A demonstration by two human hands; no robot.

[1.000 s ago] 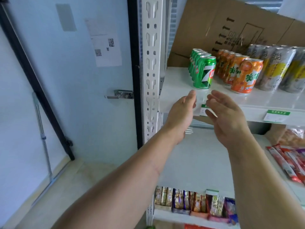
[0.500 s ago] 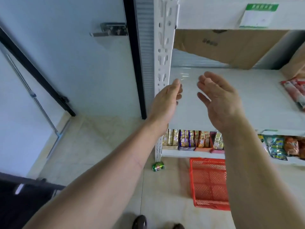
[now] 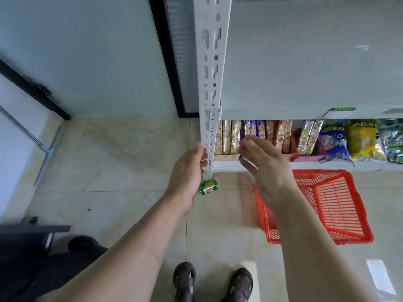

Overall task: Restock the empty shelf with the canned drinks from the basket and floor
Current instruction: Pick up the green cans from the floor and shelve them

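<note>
One green metal drink can (image 3: 208,187) lies on its side on the beige tiled floor (image 3: 122,162), at the foot of the white perforated steel upright (image 3: 211,83) of the shelving. Its body is glossy green with a pale patch showing an orange-red mark; the print is too small to read. Its long axis runs roughly left to right, rising slightly toward the right. Which end is the top cannot be told.

The red plastic slatted basket (image 3: 327,203) sits on the floor to the can's right, apart from it, below the lowest shelf of snack packets (image 3: 250,136).

Both hands hang in the air above the floor, holding nothing. The left hand (image 3: 187,173) has straight fingers and partly overlaps the can in view. The right hand (image 3: 263,162) has relaxed, spread fingers. The hands are apart, palms facing one another.
</note>
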